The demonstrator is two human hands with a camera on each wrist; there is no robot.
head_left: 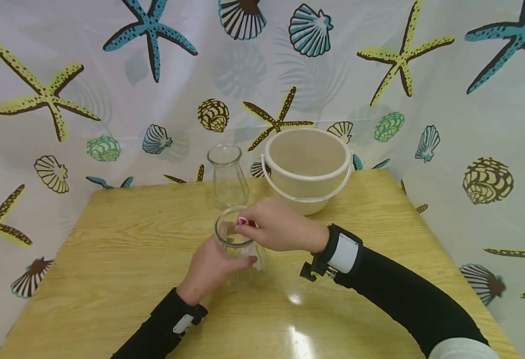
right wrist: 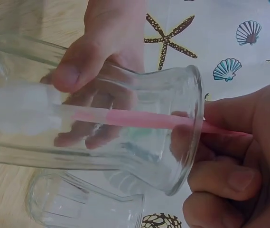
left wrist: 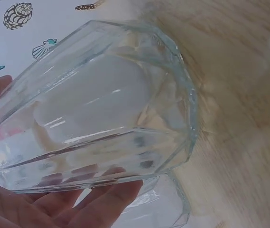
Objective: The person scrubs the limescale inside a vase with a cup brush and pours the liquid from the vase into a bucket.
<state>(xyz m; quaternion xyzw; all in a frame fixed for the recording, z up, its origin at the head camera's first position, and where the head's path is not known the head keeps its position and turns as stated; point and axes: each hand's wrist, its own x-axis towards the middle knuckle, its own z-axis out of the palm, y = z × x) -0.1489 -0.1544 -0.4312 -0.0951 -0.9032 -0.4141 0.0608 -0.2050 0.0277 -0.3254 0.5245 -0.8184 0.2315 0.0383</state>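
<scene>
Held vase: the clear glass vase (left wrist: 101,104) is held around the middle of the surface (head_left: 132,249), well inside the edges; whether its base is touching the wood cannot be told.
Left hand: the vase's side is gripped by the left hand (head_left: 217,262), thumb on one face, fingers round the other; if the smooth glass is wet or the grip is eased, the vase could be twisted or dropped.
Right hand: the pink handle (right wrist: 139,118) is pinched by the right hand (head_left: 284,227) right at the mouth; with so little left outside, it could be lost into the vase.
White head: the white head (right wrist: 21,109) is sunk deep inside; it could be wedged, or pulled off, if forced.
Rim: knuckles are held close to the rim (right wrist: 202,90), so they could be knocked or the glass chipped by a hard stroke.
Second vase: the other vase (head_left: 228,182), stood near the far edge, could be toppled if the held one is pushed forward.
Bucket: the bucket (head_left: 302,187), placed toward the far right corner, could be bumped by a swinging right hand.
</scene>
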